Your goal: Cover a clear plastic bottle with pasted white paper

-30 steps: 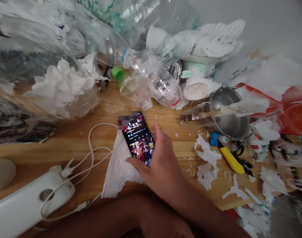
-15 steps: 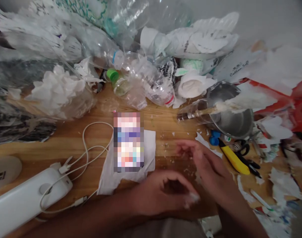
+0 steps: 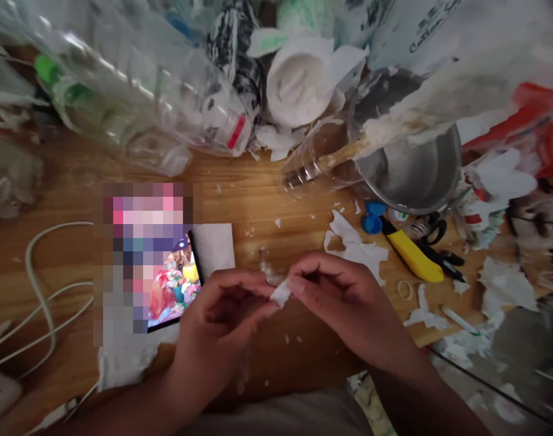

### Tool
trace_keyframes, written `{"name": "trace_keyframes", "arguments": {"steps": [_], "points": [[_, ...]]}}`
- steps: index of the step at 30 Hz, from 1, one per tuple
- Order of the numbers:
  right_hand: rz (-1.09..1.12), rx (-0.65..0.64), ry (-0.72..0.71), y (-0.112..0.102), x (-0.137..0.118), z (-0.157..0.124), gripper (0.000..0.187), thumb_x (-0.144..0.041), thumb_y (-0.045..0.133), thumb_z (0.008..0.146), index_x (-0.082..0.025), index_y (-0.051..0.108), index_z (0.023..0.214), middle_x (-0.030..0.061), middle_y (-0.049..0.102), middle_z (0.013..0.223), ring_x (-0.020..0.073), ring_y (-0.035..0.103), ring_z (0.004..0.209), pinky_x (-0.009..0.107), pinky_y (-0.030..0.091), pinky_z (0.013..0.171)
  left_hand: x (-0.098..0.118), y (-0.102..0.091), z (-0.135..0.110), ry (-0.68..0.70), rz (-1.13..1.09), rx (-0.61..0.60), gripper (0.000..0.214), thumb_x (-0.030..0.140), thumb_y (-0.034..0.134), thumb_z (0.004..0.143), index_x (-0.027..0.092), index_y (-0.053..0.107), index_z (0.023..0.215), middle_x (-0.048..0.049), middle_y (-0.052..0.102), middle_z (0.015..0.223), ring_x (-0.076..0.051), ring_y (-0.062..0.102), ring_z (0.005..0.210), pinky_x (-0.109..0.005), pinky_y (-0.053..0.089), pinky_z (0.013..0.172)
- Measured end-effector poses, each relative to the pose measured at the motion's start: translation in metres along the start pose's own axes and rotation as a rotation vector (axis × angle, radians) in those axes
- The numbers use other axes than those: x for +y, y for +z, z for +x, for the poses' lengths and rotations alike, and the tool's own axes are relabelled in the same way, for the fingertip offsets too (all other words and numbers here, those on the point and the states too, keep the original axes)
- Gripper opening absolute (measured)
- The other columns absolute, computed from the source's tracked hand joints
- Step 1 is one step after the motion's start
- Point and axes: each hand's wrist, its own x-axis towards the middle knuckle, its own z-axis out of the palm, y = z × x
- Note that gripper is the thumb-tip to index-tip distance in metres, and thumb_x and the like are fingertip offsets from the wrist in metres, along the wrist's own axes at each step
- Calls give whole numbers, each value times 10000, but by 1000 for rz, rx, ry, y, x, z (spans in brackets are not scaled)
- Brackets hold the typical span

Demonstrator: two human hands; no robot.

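Observation:
Between my two hands is a small white scrap of paper (image 3: pixel 281 294), pinched low over the wooden table. My left hand (image 3: pixel 221 327) grips it from the left with thumb and fingers. From the other side, my right hand (image 3: pixel 342 300) pinches it between thumb and forefinger. A phone (image 3: pixel 178 287) with a lit screen, partly blurred out, lies just left of my left hand. White tissue (image 3: pixel 215 245) is spread beneath the phone. Torn paper scraps (image 3: pixel 360 248) and tiny bits lie on the wood beyond my right hand.
Clear plastic bottles (image 3: pixel 167 91) and a paper roll (image 3: pixel 298 82) crowd the back. To the right stand a metal pot (image 3: pixel 421 163), blue caps (image 3: pixel 373 218), a yellow-handled cutter (image 3: pixel 415 254) and black scissors (image 3: pixel 444 257). A white cable (image 3: pixel 37 284) curls at left.
My hands have come together and now pinch the white scrap between them. The view has shifted right and closer, so the phone sits farther left.

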Motion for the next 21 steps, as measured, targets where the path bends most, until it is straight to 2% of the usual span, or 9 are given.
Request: {"name": "trace_keyframes", "arguments": {"steps": [3, 5, 8, 11, 13, 15, 17, 21], "points": [[83, 75, 14, -5, 4, 5, 151, -327, 629, 962, -238, 699, 862, -53, 661, 726, 83, 596, 668, 176, 458, 606, 0, 1, 2, 31, 84, -11, 328, 42, 771, 769, 285, 696, 976, 65, 766, 855, -71, 741, 794, -109, 578, 746], [11, 135, -7, -6, 5, 9, 188, -332, 606, 977, -231, 686, 840, -50, 653, 725, 85, 587, 666, 187, 444, 598, 0, -1, -1, 115, 206, -20, 310, 33, 699, 823, 275, 675, 1016, 45, 744, 893, -78, 731, 815, -142, 588, 776], [-223, 179, -59, -3, 6, 16, 209, -306, 586, 987, -214, 663, 816, -41, 629, 734, 96, 563, 678, 224, 427, 619, 1, -7, -9, 385, 448, -68, 316, -1, 585, 847, 222, 647, 1063, -10, 689, 922, -102, 693, 837, -184, 587, 760], [-359, 111, -133, 2, 8, 21, 166, -270, 562, 1000, -214, 676, 894, -31, 667, 823, 109, 598, 767, 248, 450, 702, -4, -9, -18, 632, 610, -191, 222, 40, 571, 880, 189, 655, 1022, -30, 658, 868, -123, 656, 802, -208, 566, 683], [-395, 46, -189, 6, 10, 22, 151, -247, 541, 1013, -217, 685, 978, -21, 704, 925, 115, 635, 869, 249, 473, 785, -8, -6, -22, 722, 657, -191, 155, 107, 537, 952, 188, 668, 972, -14, 642, 773, -130, 619, 729, -238, 539, 646], [-457, 18, -238, 9, 12, 23, 184, -237, 504, 1031, -215, 687, 1038, -5, 723, 1004, 128, 657, 942, 261, 488, 840, -10, -2, -23, 784, 722, -203, 196, 130, 495, 991, 182, 681, 964, -11, 668, 752, -140, 595, 701, -268, 520, 655], [-569, 46, -270, 11, 14, 23, 209, -247, 482, 1039, -203, 685, 1066, 17, 732, 1035, 157, 671, 962, 293, 500, 850, -9, 0, -21, 803, 813, -272, 208, 122, 486, 995, 179, 685, 982, -5, 714, 798, -149, 601, 710, -284, 512, 684], [-777, 233, -346, 11, 20, 21, 211, -252, 515, 1023, -156, 661, 1142, 63, 738, 1060, 204, 684, 975, 344, 515, 854, -1, -5, -17, 812, 975, -367, 236, 142, 465, 1011, 203, 693, 1012, 28, 747, 869, -161, 631, 765, -298, 504, 770]]}}
